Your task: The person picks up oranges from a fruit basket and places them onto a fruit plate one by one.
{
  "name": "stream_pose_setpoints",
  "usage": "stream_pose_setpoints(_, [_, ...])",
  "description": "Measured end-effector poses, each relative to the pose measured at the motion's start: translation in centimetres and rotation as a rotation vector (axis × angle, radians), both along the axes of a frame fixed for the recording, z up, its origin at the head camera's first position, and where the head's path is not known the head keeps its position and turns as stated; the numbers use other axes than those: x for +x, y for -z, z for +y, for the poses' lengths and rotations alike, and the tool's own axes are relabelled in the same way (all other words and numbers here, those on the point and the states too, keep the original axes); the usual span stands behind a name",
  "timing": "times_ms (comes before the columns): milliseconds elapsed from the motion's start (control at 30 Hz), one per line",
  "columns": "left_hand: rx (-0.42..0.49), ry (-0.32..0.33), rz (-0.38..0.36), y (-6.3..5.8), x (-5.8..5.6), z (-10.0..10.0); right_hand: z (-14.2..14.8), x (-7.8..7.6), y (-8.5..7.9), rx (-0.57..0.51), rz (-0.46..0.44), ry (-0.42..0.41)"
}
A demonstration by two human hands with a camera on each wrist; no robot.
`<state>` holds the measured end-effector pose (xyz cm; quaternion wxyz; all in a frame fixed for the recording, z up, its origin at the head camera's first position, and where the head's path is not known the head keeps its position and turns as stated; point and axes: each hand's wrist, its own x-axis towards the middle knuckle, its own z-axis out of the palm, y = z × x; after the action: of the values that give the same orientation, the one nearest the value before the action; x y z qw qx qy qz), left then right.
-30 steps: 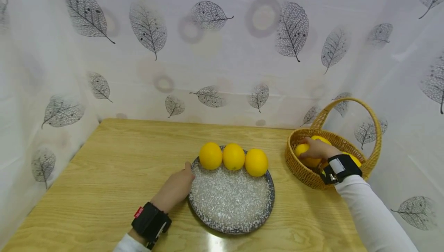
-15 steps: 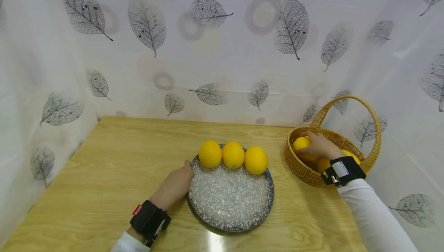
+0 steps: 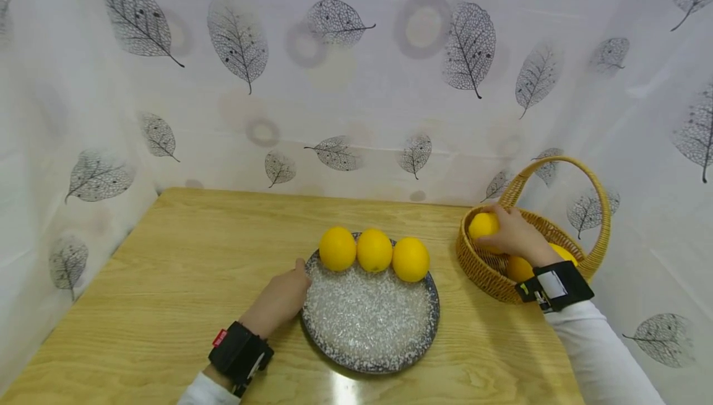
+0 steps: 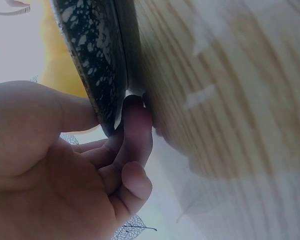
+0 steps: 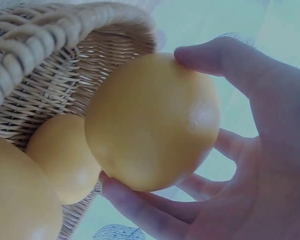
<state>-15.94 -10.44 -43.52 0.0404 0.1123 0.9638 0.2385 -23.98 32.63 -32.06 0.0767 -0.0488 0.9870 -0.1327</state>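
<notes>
Raised slightly, one orange (image 5: 152, 122) sits partly hidden in the wide-curled right hand (image 3: 518, 235), while the left hand (image 3: 281, 300) pinches the plate (image 3: 370, 324) at ten o'clock, red wrist tag (image 3: 220, 338) illegible.

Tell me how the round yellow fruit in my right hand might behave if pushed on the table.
The fruit would probably roll, since it looks nearly round. It seems firm: no dent shows where your right hand grips it. Its skin may be slippery, judging by the smooth, faintly shiny surface.
</notes>
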Motion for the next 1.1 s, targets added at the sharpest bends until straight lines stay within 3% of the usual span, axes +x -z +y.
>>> stream_pose_setpoints(367, [0.011, 0.012, 0.015, -0.3, 0.3, -0.1, -1.7, 1.3, -0.5, -0.031, 0.111, -0.013])
stream_pose_setpoints(667, [0.002, 0.016, 0.025, -0.5, 0.3, -0.1, -5.2, 3.4, -1.4, -0.081, 0.187, -0.069])
stream_pose_setpoints(1100, [0.006, 0.041, 0.076, -0.1, 0.4, -0.2, -10.6, 5.5, -1.2, -0.077, 0.254, -0.162])
